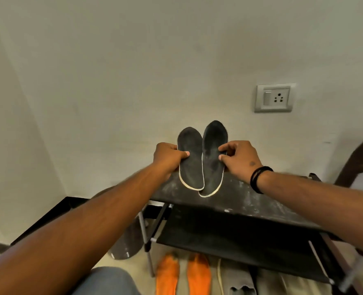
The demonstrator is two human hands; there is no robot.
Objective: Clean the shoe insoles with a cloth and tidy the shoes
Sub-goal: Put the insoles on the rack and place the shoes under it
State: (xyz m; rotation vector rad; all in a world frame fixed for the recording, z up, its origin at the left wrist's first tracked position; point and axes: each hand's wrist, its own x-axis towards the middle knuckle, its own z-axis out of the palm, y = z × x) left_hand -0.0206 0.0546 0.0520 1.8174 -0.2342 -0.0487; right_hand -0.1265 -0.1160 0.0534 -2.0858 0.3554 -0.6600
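Far left low: round dusty board [126, 243] leaning beside rack leg. Left hand [168, 157] pinching left insole [190, 158] at its outer edge, thumb on top face, fingers wrapped behind. Left insole dark, pale rim, heel end resting on rack top shelf [246, 201], toe tilted up toward wall. Right insole [214, 154] just beside it, heels overlapping slightly, same tilt. Right hand [241, 158] pinching right insole at its outer edge, thumb and forefinger on top face, black bands on wrist. Insoles likely light, thin, flexible foam; would bend if held by toe only, so mid-edge pinch looks sound. Top faces dusty-grey, probably grippy not slick. No cloth clearly in view. Orange insoles [182, 273] on floor below, beige shoe [238, 279] partly visible right of them. Wall socket [274, 98] upper right. Chair [359, 158] at far right edge.
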